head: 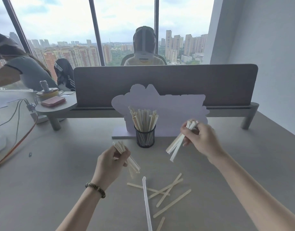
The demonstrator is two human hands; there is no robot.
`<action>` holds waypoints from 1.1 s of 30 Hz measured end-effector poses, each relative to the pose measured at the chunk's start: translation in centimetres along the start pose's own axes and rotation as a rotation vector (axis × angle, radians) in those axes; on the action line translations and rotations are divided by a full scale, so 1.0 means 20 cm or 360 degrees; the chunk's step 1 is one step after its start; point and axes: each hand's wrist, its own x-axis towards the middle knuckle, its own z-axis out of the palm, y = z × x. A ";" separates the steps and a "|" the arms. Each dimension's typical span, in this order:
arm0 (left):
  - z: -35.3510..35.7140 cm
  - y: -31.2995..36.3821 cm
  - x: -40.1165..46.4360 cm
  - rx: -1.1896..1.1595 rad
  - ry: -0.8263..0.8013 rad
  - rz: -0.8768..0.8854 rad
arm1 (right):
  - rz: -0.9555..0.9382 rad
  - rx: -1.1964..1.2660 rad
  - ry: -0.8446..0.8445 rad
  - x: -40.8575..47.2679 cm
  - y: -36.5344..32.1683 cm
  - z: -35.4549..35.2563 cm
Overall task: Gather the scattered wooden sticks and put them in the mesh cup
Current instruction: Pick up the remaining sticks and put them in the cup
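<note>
A black mesh cup [145,137] stands mid-table, packed with upright wooden sticks [143,118]. My left hand [109,165] is closed around a bundle of sticks [126,157], held below and left of the cup. My right hand [202,139] grips another bundle [176,144] to the cup's right, its lower ends pointing down-left above the table. Several loose sticks [168,192] lie crossed on the table in front of me. A clear-wrapped stick [146,202] lies among them, pointing toward me.
A pale cut-out sign [173,107] stands just behind the cup. A grey desk divider [165,84] and shelf run across the back. Cables [18,130] and a round stand [55,105] with small items sit at far left. Two people sit beyond.
</note>
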 end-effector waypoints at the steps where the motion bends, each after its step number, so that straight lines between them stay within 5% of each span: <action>1: -0.01 0.01 0.01 -0.0018 0.0020 -0.0005 | -0.0033 0.0039 0.0024 0.04 -0.04 0.02; 13: -0.12 0.02 0.09 -0.0274 0.0096 -0.0037 | -0.0056 0.0122 0.0053 0.58 -0.13 0.35; 28: -0.10 0.05 0.22 -0.0487 0.0213 0.0020 | 0.0102 -0.0852 -0.0349 0.60 0.06 0.57; 33: -0.05 0.10 0.27 -0.0498 0.0247 0.0043 | -0.0082 -0.0492 -0.0090 0.60 0.09 0.58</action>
